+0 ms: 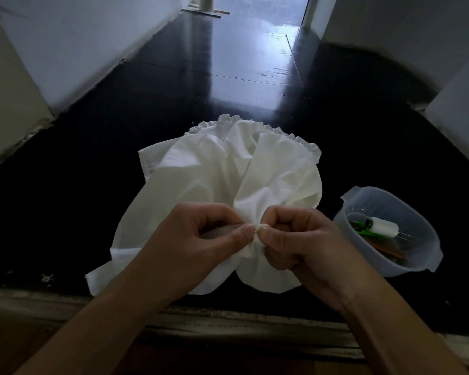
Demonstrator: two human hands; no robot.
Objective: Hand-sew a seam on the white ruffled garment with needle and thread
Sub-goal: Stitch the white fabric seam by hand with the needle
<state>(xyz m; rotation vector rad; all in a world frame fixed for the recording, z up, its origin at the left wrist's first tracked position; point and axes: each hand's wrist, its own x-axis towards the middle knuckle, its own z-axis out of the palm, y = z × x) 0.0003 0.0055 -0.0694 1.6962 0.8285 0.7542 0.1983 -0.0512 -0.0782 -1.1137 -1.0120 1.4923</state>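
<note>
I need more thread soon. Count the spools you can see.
1. A white spool lies inside the clear plastic tub on the dark floor, to the right of the white garment. Others could be hidden under the items in the tub.

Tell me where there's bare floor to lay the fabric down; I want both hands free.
Bare dark floor lies left of the white ruffled garment, toward the wall, and beyond its ruffled edge. Right is tighter: the plastic tub holding a thread spool sits close. Left hand and right hand pinch the fabric.

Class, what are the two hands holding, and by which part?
Both hands, left and right, pinch the garment at one bunched fold near its front edge.
</note>
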